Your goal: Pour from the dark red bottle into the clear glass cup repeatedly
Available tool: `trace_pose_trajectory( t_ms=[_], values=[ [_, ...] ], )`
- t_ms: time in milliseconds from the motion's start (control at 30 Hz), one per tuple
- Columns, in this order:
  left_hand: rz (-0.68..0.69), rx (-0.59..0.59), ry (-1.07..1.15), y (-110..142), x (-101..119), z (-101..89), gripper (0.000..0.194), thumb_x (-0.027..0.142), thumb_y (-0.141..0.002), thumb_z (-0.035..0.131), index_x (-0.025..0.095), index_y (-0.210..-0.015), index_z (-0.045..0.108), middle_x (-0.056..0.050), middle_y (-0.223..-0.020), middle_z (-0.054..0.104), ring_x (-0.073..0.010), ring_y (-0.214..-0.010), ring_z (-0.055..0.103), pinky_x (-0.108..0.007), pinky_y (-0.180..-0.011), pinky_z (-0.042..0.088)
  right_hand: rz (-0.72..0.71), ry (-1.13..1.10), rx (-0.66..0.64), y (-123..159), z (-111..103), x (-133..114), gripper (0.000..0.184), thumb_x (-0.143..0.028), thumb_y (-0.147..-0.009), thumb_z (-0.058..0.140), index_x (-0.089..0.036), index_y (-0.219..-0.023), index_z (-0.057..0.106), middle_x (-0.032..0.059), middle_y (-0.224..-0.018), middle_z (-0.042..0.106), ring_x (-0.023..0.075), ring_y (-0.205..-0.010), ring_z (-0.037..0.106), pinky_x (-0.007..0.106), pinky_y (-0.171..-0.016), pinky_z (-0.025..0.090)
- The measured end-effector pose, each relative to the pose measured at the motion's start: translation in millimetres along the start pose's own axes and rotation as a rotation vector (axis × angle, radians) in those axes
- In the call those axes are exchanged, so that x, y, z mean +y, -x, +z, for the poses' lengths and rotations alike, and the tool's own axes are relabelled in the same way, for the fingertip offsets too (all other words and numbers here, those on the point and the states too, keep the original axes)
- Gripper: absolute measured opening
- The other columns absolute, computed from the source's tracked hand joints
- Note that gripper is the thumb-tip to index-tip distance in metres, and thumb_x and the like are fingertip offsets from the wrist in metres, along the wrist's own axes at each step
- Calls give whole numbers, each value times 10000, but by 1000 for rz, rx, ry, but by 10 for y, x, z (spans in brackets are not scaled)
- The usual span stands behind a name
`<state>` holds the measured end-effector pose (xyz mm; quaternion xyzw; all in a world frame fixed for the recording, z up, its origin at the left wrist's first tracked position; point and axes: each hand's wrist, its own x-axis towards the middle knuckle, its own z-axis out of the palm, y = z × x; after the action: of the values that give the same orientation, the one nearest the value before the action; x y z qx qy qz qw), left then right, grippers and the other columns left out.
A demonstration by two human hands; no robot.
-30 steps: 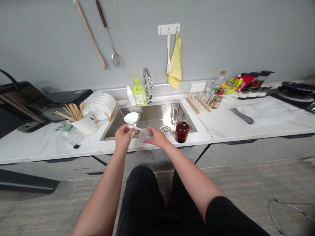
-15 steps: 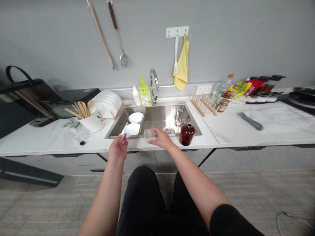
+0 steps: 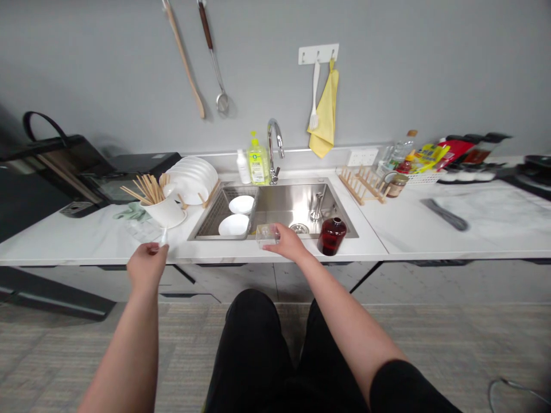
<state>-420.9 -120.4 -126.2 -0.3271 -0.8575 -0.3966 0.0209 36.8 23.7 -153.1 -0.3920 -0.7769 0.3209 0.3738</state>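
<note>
My right hand (image 3: 289, 243) is closed on the side of a small clear plastic box (image 3: 264, 236), held above the front edge of the steel sink (image 3: 284, 201). To the left, my left hand (image 3: 148, 263) pinches a slim white object (image 3: 164, 236) over the counter's front edge; its exact kind is too small to tell. Just beyond that hand lies clear plastic packaging (image 3: 144, 230), partly hidden. A dark red glass bottle (image 3: 331, 236) stands to the right of my right hand, at the sink's front rim.
Two white bowls (image 3: 233, 225) sit in the drain basket (image 3: 210, 221) inside the sink. Left of it are a white pot of chopsticks (image 3: 167, 213) and racked plates (image 3: 193, 178). The faucet (image 3: 275, 149) and green soap bottle (image 3: 257, 165) stand behind; a wooden rack (image 3: 361, 184) is at right.
My left hand has moved left from beside the bowls to near the chopstick pot, carrying the slim white object. My right hand keeps the clear box in nearly the same place.
</note>
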Motion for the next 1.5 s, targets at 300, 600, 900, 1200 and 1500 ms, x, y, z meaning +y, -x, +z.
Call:
trace_pose_trajectory(
  t_ms=[300,600,900,1200,1500],
  values=[
    [99,-213,-347,-294,81,278,465,546,-886,635,151,-1031,832,-212,-948,797,-441,-1007,745,-517,-915,585,-6,13,5,-1,-1,13,642,-427,-750,1052,-255,-1278,729,60,-1216,806,255,-1033,749,387,-932,594],
    [271,-135,-352,-260,1,433,478,443,-951,530,74,-1072,811,-302,-1150,747,-457,-1170,715,-554,-1048,572,15,29,4,4,-20,-18,629,-428,-738,1055,-252,-1250,735,58,-1202,805,249,-1015,744,374,-913,576],
    [282,-128,-319,-296,-98,481,494,416,-1010,452,69,-1150,773,-307,-1153,727,-463,-1219,691,-577,-1119,542,13,30,10,12,-15,-16,666,-437,-735,1061,-265,-1293,743,64,-1223,806,269,-1056,750,383,-931,586],
    [319,-142,-330,-274,-111,450,505,408,-1016,454,80,-1254,755,-270,-1188,708,-442,-1240,679,-569,-1161,521,16,19,3,2,-13,18,657,-457,-735,1055,-252,-1270,733,51,-1186,803,243,-1001,732,362,-903,566],
    [391,-123,-403,-189,-101,457,597,461,-1026,451,47,-1319,766,-287,-1237,716,-429,-1285,679,-510,-1197,513,17,15,3,2,-16,21,677,-479,-733,1055,-260,-1287,731,52,-1200,806,254,-1020,743,378,-916,577]
  ],
)
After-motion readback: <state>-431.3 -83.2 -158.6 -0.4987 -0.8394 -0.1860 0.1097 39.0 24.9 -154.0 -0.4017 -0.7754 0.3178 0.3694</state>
